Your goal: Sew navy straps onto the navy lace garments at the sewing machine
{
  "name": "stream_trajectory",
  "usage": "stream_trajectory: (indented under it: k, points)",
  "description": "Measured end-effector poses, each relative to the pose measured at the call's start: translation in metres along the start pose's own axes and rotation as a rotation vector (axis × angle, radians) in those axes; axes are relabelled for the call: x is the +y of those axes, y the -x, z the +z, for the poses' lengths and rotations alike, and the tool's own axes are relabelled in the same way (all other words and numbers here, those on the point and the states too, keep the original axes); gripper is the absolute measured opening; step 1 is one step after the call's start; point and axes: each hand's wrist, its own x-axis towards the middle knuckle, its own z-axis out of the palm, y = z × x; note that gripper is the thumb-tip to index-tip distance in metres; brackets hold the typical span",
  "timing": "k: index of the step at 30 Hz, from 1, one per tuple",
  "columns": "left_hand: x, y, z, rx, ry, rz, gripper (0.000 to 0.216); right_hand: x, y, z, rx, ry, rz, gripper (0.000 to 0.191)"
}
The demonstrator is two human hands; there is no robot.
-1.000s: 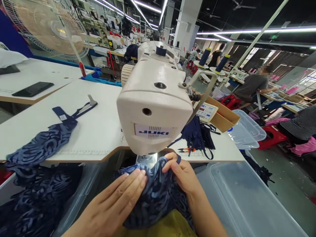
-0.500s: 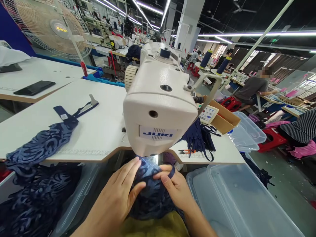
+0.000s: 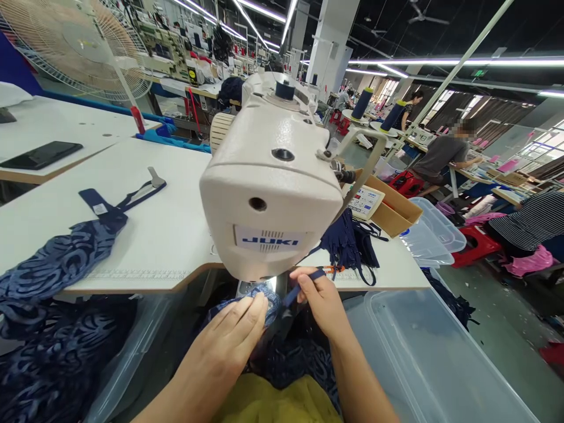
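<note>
A white JUKI sewing machine point(image 3: 268, 194) fills the middle of the view. Below its head lies dark blue patterned fabric point(image 3: 259, 296), lit by the machine's lamp. My left hand point(image 3: 229, 341) presses down on this fabric with its fingers closed together. My right hand point(image 3: 319, 299) pinches a narrow navy strap point(image 3: 304, 282) that runs down to the fabric. The needle area is hidden by the machine head. More of the blue fabric point(image 3: 291, 352) hangs over my lap.
A pile of blue patterned fabric point(image 3: 48, 270) drapes off the white table point(image 3: 167, 229) at left. Navy straps point(image 3: 352, 244) and orange snips point(image 3: 332, 269) lie right of the machine. Clear plastic bins point(image 3: 436, 358) stand at right. A fan point(image 3: 74, 47) stands behind. Other people sit at tables far right.
My right hand has lifted and pulled the navy strap up and right, away from the fabric. My left hand has slid forward to hold the fabric under the machine head.
</note>
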Motion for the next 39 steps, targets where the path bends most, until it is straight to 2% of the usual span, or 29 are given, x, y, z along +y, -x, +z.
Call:
stream_trajectory:
  k: [3,6,12,15,18,24,35,39]
  points:
    - [-0.005,0.002,-0.002,0.000,-0.013,0.021,0.040,-0.007,-0.012,0.010,-0.055,-0.032,0.004,0.020]
    - [-0.011,0.009,-0.002,-0.008,0.062,0.016,0.039,-0.007,-0.018,0.015,-0.100,0.039,0.006,0.017]
    - [-0.018,0.017,0.002,0.031,0.231,-0.109,0.030,-0.010,-0.020,0.014,-0.137,0.146,-0.032,0.021]
    - [-0.018,0.014,0.002,0.049,0.210,-0.042,0.030,-0.013,-0.020,0.017,-0.158,0.167,-0.028,0.021]
    - [-0.018,0.011,0.001,0.001,0.174,0.035,0.033,-0.011,-0.019,0.023,-0.175,0.129,-0.031,0.022]
    - [-0.023,0.009,-0.005,-0.093,0.154,0.045,0.036,0.002,-0.017,0.033,-0.149,-0.041,-0.011,0.023]
    - [-0.032,0.007,-0.005,-0.090,0.155,0.166,0.042,0.004,-0.014,0.039,-0.113,-0.114,0.048,0.020]
    - [-0.031,0.007,-0.001,-0.083,0.170,0.153,0.042,0.003,-0.013,0.038,-0.110,-0.115,0.055,0.021]
